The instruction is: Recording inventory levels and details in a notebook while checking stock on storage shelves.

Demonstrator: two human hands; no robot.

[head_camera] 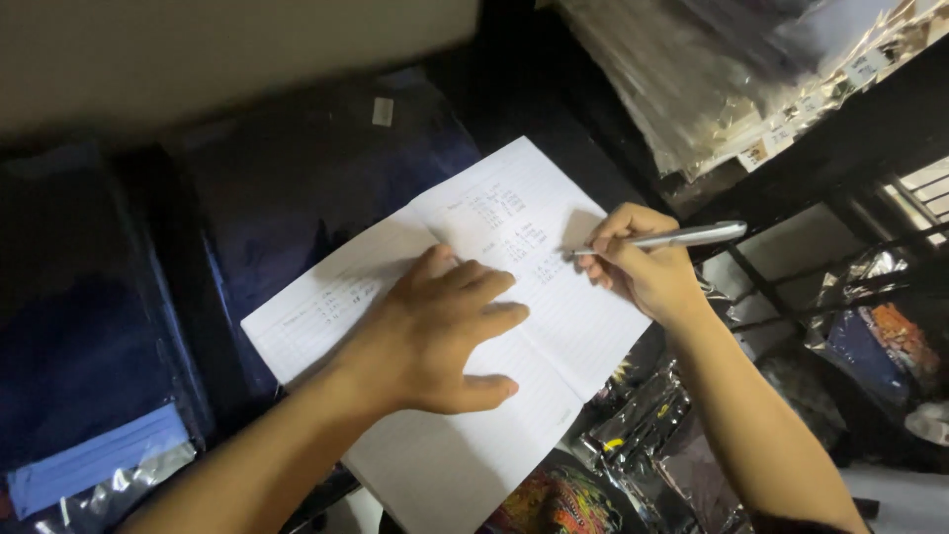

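open notebook (514,297) pinned under one hand, pen poised over it in the other.
the left hand (435,331) lies flat, fingers spread, on the middle of the pages; the right hand (643,262) to its right pinches a silver pen (672,238), tip touching the far right page.

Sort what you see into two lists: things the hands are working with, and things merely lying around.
In use:
left hand pressing flat on open notebook
right hand holding silver pen, tip on the page

Lying about:
dark folded cloth
plastic-wrapped packets
metal rack
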